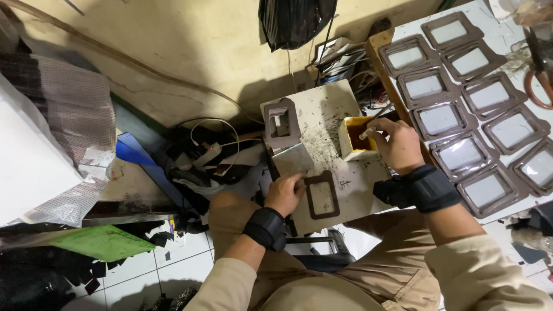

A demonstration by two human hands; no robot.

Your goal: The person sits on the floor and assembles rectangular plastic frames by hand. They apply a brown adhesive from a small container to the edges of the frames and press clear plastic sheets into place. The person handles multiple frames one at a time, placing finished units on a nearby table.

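My left hand (286, 193) presses on the left edge of a dark brown leather frame piece (322, 197) lying on a stained white work board (331, 124) over my lap. My right hand (394, 144) holds a thin brush (377, 114), its tip dipped in a small yellow-orange glue container (354, 138) on the board. A second brown frame piece (281, 122) lies at the board's far left corner. Both wrists wear black straps.
Many finished brown frame pieces (472, 103) with pale windows lie in rows on a white table at the right, with scissors (540, 80) near its far edge. Cables, scraps and a green sheet (101, 242) clutter the tiled floor at the left. A black bag (294, 20) hangs above.
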